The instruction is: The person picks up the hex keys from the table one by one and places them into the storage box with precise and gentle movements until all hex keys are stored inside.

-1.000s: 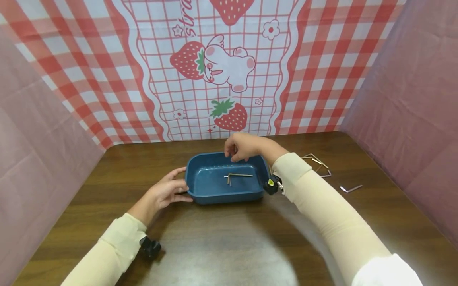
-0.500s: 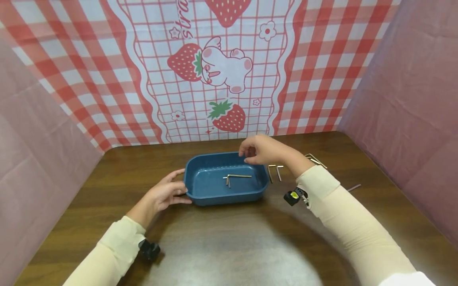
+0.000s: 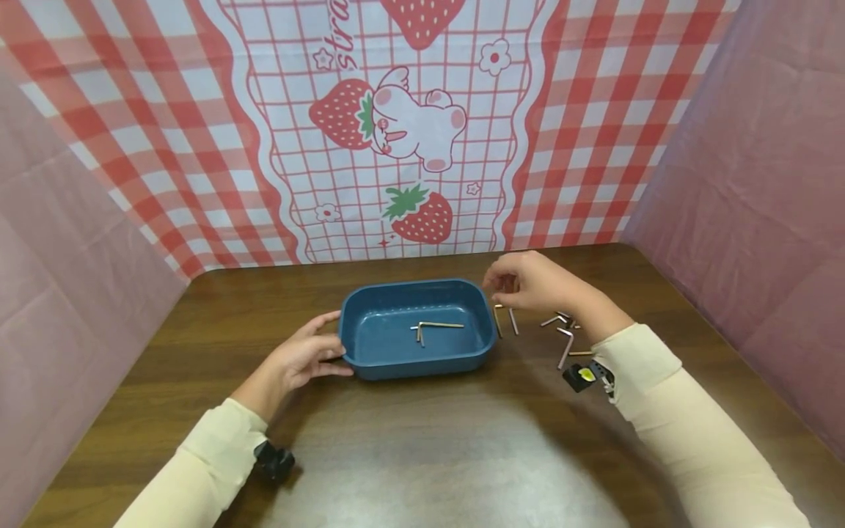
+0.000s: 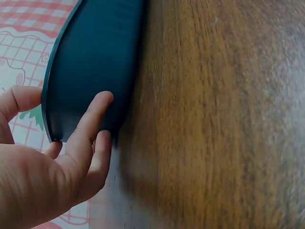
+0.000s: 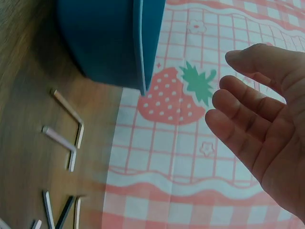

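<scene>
A blue rectangular bin [image 3: 417, 365] stands on the table. My left hand [image 3: 305, 357] holds its left end; in the left wrist view, the fingers [image 4: 89, 125] spread over the outer wall while others reach the rim. Inside lie L-shaped hex keys [image 3: 441, 325], brass and silver. Just off the bin's right rim hovers my right hand [image 3: 536, 282], its fingers loosely bent and apart from the thumb in the right wrist view, with nothing between them. Below it, a brass hex key [image 5: 68, 108] and a silver hex key [image 5: 60, 137] lie beside the bin.
More hex keys [image 3: 565, 347] lie scattered on the table farther right, partly behind the right wrist and its camera [image 3: 579, 377]. A red-and-white strawberry cloth [image 3: 403, 183] hangs along the table's back edge. Pink cloths [image 3: 733, 183] flank both sides.
My right hand has moved right, from above the bin to past its right rim, uncovering hex keys beside it. The left hand stays at the bin's left end.
</scene>
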`<move>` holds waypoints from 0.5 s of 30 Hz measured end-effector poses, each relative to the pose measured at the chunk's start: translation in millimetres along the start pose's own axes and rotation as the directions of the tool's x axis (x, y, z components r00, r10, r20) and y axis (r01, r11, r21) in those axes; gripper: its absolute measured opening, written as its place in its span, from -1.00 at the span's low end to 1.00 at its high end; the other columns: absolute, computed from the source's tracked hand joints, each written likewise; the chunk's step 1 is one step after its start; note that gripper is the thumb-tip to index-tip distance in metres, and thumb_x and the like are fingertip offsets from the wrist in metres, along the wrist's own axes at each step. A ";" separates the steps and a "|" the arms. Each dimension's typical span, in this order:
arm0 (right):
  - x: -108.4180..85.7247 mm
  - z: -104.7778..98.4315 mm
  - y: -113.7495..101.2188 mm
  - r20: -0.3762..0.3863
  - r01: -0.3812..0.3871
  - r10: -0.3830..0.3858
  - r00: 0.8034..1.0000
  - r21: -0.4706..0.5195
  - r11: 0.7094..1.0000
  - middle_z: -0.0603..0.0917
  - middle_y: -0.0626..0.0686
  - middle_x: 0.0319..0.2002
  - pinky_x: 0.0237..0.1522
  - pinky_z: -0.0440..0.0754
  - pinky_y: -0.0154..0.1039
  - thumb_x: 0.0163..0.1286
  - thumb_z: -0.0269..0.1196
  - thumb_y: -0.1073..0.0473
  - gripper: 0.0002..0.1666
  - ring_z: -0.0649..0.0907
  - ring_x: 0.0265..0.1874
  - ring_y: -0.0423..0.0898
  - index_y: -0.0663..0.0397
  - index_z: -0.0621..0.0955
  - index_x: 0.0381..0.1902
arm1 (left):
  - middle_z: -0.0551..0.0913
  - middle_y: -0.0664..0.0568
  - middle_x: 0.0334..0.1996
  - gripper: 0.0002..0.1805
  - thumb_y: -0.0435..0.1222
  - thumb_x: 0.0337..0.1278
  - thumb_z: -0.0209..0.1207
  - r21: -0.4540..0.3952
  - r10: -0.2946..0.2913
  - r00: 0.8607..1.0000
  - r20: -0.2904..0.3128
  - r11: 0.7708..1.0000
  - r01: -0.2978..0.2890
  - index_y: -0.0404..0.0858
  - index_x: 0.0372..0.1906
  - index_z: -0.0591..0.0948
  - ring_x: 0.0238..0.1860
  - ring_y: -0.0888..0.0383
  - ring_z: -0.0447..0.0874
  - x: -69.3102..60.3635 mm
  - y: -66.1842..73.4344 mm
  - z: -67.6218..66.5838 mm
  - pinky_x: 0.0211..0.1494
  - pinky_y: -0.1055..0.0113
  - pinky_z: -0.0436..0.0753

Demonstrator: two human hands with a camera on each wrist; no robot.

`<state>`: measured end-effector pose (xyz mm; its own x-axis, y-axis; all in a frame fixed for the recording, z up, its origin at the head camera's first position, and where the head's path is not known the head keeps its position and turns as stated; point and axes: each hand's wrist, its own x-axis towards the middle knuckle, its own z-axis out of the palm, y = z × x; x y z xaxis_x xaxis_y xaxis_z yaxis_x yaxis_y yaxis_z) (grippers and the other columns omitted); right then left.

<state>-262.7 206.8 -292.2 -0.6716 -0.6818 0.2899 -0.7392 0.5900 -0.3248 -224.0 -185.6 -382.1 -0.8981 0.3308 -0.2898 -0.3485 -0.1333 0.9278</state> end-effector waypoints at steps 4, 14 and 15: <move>-12.1 -5.5 5.5 -0.019 -0.038 0.038 0.999 -0.013 0.999 0.68 -0.02 -0.33 -0.33 0.68 -0.20 0.12 0.39 0.37 -0.78 0.61 -0.39 -0.18 0.07 0.69 -0.25 | 0.51 -0.11 -0.26 -0.12 -0.60 0.05 -0.01 0.000 0.003 1.000 0.003 1.000 -0.003 -0.23 0.51 -0.01 -0.41 0.15 0.57 -0.6 -0.3 0.2 -0.02 -0.17 0.64; -45.9 -14.1 22.9 -0.060 -0.096 0.094 0.994 -0.048 0.994 0.65 -0.07 -0.39 -0.37 0.70 -0.13 0.09 0.40 0.40 -0.77 0.59 -0.42 -0.19 0.12 0.68 -0.26 | 0.52 -0.10 -0.29 -0.12 -0.60 0.07 -0.02 -0.001 0.004 1.000 0.009 1.000 -0.004 -0.22 0.52 -0.03 -0.38 0.14 0.59 -1.2 0.2 0.4 -0.01 -0.17 0.64; -49.4 -14.4 24.6 -0.068 -0.103 0.100 0.993 -0.049 0.993 0.65 -0.07 -0.40 -0.38 0.69 -0.14 0.09 0.41 0.41 -0.77 0.59 -0.43 -0.19 0.12 0.68 -0.26 | 0.53 -0.10 -0.29 -0.12 -0.60 0.07 -0.02 -0.002 0.004 1.000 0.009 1.000 -0.004 -0.22 0.52 -0.03 -0.38 0.13 0.59 -0.8 -0.1 0.1 -0.01 -0.17 0.64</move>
<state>-248.4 261.1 -301.6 -0.7438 -0.5888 0.3163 -0.6676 0.6776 -0.3085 -223.2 -185.7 -381.9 -0.8971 0.3384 -0.2839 -0.3455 -0.1368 0.9284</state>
